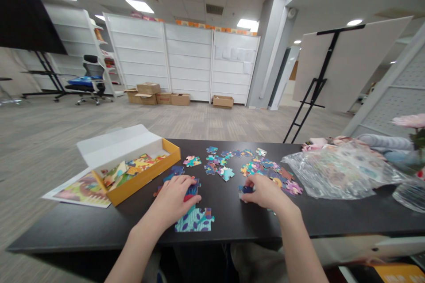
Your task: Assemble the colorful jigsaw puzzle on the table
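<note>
Joined puzzle pieces [195,220], teal with purple leaf shapes along the bottom, lie on the black table near its front edge. My left hand [177,194] rests over the upper part of them, fingers spread and touching the pieces, covering some. To the right, my right hand [260,191] pinches a dark blue puzzle piece [245,189] at the table surface. Beyond it lies a pile of mixed pieces [265,166], partly behind that hand. Several loose pieces [217,160] are scattered between the hands, farther back. A pink and teal piece [191,161] lies left of them.
An open yellow box [146,176] with more pieces stands at the left, over a printed picture sheet [83,189]. Clear plastic bags [341,172] and folded cloths lie at the right, beside pink flowers [410,120]. The table's front edge [133,245] is close below.
</note>
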The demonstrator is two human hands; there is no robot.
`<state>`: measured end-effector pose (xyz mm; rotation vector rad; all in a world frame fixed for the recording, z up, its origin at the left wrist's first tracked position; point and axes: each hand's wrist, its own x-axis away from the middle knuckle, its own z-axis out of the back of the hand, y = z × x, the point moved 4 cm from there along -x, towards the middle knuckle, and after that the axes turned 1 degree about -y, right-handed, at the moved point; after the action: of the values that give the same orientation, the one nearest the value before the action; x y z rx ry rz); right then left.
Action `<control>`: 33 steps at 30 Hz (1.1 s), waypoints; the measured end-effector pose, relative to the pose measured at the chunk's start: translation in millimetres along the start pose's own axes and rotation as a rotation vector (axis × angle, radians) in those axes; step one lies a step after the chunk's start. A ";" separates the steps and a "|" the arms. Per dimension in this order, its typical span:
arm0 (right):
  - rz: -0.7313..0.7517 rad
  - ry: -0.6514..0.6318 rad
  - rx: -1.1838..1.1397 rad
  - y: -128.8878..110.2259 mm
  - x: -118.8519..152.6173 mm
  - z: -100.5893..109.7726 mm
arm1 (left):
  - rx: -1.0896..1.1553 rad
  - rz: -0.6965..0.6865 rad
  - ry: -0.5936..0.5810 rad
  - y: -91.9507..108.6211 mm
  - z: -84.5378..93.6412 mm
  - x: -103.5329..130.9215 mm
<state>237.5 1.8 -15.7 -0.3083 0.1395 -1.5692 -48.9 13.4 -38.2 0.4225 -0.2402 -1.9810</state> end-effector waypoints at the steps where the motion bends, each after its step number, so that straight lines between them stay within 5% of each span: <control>1: 0.009 0.003 0.005 0.6 -1.0 -0.7 | 0.000 -0.001 -0.003 0.0 -0.2 -0.1; 10: 0.147 0.011 -0.030 1.5 -10.9 -5.7 | 0.003 -0.001 0.009 1.6 1.7 1.2; 25: 0.157 0.032 -0.174 4.3 -19.3 -7.9 | -0.008 -0.009 0.009 3.1 1.7 1.3; 33: 0.172 -0.076 -0.856 -16.0 -34.2 -8.0 | -0.018 -0.009 -0.010 4.2 1.4 0.7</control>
<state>219.7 35.4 -22.6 -0.9917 0.7638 -1.2529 -46.2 10.9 -35.6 0.4027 -0.2264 -1.9928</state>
